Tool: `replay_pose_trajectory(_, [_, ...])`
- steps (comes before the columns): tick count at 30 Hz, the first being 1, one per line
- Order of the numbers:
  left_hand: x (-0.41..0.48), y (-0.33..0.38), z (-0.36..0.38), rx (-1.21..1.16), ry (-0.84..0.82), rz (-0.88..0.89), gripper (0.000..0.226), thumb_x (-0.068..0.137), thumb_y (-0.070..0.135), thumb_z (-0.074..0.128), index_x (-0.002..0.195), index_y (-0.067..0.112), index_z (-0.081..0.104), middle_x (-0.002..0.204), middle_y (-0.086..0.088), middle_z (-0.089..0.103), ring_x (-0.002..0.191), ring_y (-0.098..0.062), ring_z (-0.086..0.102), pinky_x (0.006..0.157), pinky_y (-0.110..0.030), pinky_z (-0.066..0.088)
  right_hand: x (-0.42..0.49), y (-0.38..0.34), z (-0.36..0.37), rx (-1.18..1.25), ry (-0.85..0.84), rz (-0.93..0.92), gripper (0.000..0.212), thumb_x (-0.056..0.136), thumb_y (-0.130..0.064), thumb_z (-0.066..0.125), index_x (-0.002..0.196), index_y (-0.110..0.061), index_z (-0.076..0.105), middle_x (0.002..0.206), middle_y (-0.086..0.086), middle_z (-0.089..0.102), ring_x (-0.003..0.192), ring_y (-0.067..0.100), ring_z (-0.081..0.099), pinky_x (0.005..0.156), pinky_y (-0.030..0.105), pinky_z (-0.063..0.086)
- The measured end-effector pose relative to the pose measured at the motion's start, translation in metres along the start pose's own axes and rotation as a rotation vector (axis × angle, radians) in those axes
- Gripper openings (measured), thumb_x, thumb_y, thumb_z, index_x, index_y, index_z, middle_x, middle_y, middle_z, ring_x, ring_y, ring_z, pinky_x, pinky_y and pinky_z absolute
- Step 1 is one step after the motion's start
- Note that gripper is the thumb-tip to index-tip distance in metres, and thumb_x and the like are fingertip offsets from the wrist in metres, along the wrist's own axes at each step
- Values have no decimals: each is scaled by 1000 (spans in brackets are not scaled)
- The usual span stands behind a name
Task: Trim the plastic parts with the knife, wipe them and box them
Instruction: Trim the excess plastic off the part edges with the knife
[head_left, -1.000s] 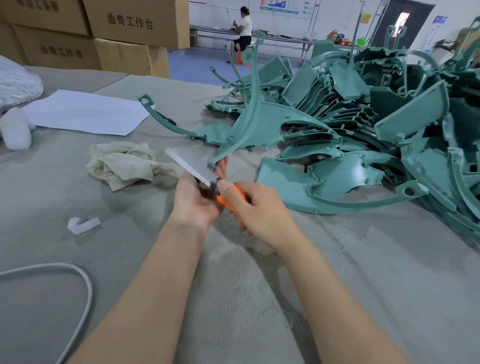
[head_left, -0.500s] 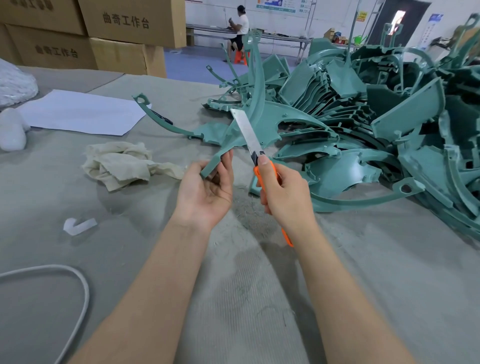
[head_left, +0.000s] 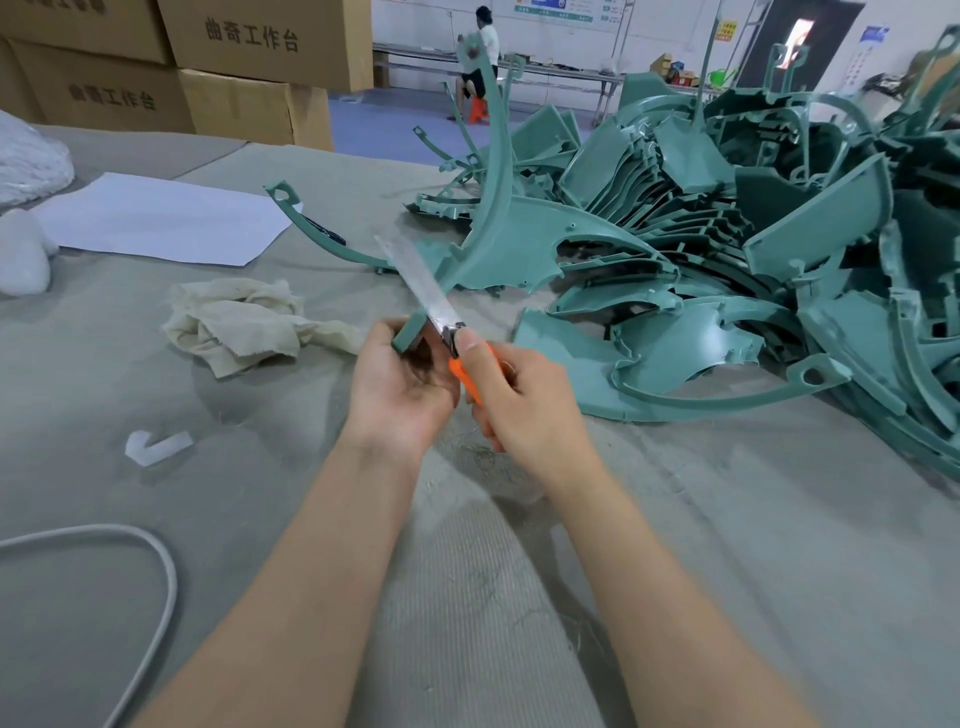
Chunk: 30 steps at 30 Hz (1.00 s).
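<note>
The left hand (head_left: 402, 379) curls its fingers (head_left: 387, 328) round the near end of a long curved teal plastic part (head_left: 498, 249), which rises toward the far side above the grey fabric-covered counter (head_left: 727, 545). The right hand (head_left: 524, 410) grips an orange-handled utility knife (head_left: 434, 306), thumb pressed at the blade's base. The steel blade points far-left and lies against the part's edge, just beside the left fingertips. A pile of teal plastic parts (head_left: 753, 249) lies far right, a crumpled cream cloth (head_left: 239, 322) to the left.

Factory floor — stacked cartons (head_left: 244, 47), heaped moulded parts (head_left: 727, 249).
</note>
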<state>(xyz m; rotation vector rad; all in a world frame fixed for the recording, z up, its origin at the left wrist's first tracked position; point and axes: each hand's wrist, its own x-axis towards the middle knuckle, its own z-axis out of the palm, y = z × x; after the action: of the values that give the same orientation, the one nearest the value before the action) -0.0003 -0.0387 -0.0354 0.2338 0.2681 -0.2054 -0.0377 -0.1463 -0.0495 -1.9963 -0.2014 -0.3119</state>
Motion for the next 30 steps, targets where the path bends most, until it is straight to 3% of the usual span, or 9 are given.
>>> replay_pose_trajectory(5, [-3,0,1,14,-20,-18,19,90,6,46,76,1,59,64,-8,61,44,-13,59,45,-15,51,0,0,-5,40,-57,-43,52,93,-51,45,59,-12,41,52,6,36,50,20,36,49,41,34])
replay_pose_trajectory(9, [-11,2,2,-66,-107,-108,18,86,4,47,92,-5,62,77,-16,67,51,-20,67,41,-20,51,-2,-3,-6,-101,-109,-144,49,90,-54,47,57,-17,47,55,18,50,48,19,42,50,39,41])
replay_pose_trajectory(11, [-10,3,3,-28,-57,-56,25,93,7,43,81,-4,61,67,-13,65,46,-17,64,41,-19,50,0,-4,-10,-53,-44,-110,58,87,-59,45,64,-7,52,55,18,49,49,20,43,52,44,44])
replay_pose_trajectory(13, [-8,2,5,-34,-48,-44,29,93,6,44,74,-5,62,61,-13,65,46,-15,63,42,-14,50,4,0,-18,-7,71,-46,54,91,-56,47,63,-11,56,50,7,47,50,16,45,55,47,47])
replay_pose_trajectory(15, [-9,1,4,-40,-74,-61,22,93,7,47,85,-6,62,68,-14,68,52,-15,67,46,-13,52,7,6,-25,-31,163,8,51,97,-51,46,63,-13,57,51,1,49,52,18,46,59,51,50])
replay_pose_trajectory(18, [-9,1,2,-17,-98,-93,20,93,7,47,91,-6,61,72,-15,70,54,-15,68,47,-13,52,9,13,-27,-80,213,54,61,96,-53,44,73,1,59,54,6,50,53,21,47,61,54,51])
replay_pose_trajectory(21, [-10,1,3,-23,-101,-114,20,92,7,47,93,-7,61,72,-15,70,53,-15,67,48,-12,52,9,13,-25,-54,196,84,59,96,-54,44,72,-3,60,49,-3,48,51,16,45,58,48,49])
replay_pose_trajectory(26, [-10,3,4,-65,-110,-129,19,92,6,47,91,-7,60,69,-17,68,49,-17,66,44,-13,51,6,11,-20,1,172,56,51,96,-52,46,57,-20,41,49,-2,42,43,14,39,43,29,36])
replay_pose_trajectory(30, [-10,3,4,-54,-101,-124,17,88,5,48,90,-7,60,67,-16,67,49,-16,65,44,-13,50,5,10,-19,39,136,65,54,96,-51,47,48,-27,44,50,-1,39,42,13,37,42,23,33])
